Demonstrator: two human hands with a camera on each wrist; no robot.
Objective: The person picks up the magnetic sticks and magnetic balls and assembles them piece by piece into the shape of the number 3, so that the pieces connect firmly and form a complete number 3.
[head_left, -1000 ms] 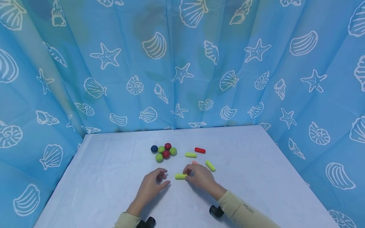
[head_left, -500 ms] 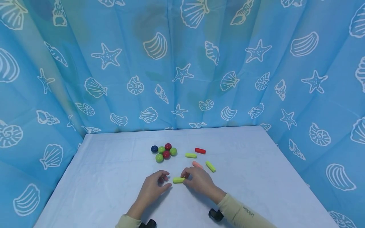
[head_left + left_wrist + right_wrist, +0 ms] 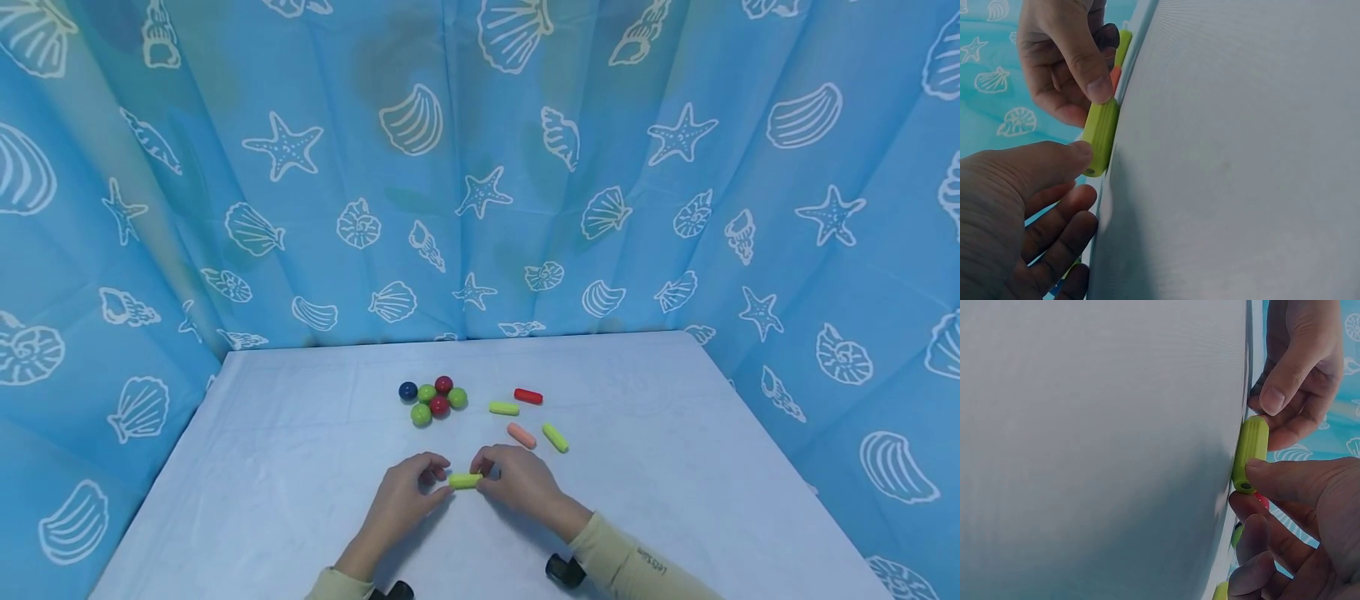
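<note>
Near the front middle of the table, a yellow-green ridged stick (image 3: 463, 481) with a small hole in its end lies crosswise between both hands. My right hand (image 3: 521, 483) pinches its right end between thumb and fingers. At the other end is my left hand (image 3: 405, 496), its fingers loosely curved and apart. Seen from the left wrist, the left thumb tip overlaps the near end of the stick (image 3: 1102, 131). The right wrist view shows the right thumb pressed on the stick (image 3: 1252, 447) beside its hole.
Behind the left hand sits a cluster of red, green (image 3: 422, 414) and dark blue (image 3: 407, 391) balls. Loose sticks lie to its right: red (image 3: 528, 397), pink (image 3: 522, 435) and two yellow-green (image 3: 555, 437). A blue shell-patterned curtain (image 3: 360, 275) surrounds the white table (image 3: 300, 450).
My right hand has drawn the yellow-green stick left and toward the front, up to the left hand. The pink stick has come into full view. My left hand has shifted only slightly.
</note>
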